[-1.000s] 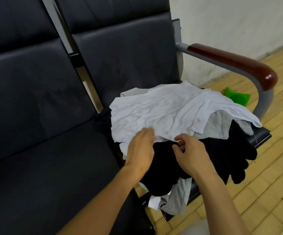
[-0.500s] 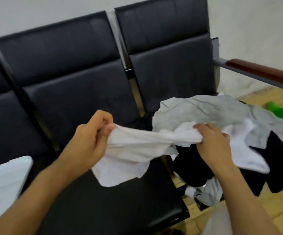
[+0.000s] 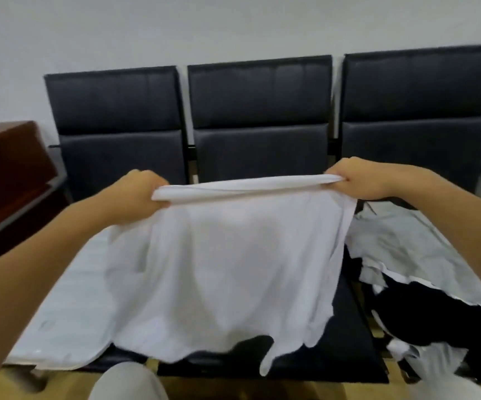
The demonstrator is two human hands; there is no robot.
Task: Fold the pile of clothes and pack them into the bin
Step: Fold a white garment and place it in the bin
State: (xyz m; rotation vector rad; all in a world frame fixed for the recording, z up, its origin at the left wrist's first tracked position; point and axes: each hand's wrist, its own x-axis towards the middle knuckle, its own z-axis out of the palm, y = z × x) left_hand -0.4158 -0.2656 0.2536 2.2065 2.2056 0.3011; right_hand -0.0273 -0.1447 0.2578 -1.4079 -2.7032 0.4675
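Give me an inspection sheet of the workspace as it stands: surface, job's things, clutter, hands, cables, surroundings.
Surface: three-seat black bench; middle seat partly covered by the hanging shirt.
Job's things: white shirt held up and spread between both hands; pile of clothes, grey, white and black, on the right seat; pale flat item on the left seat, possibly the bin or its lid, cannot tell.
Clutter: nothing seen.
Hands: left hand grips the shirt's top edge at its left end; right hand grips the right end.
Cables: nothing seen.
Surroundings: white wall behind; brown wooden furniture at left; wooden floor below.
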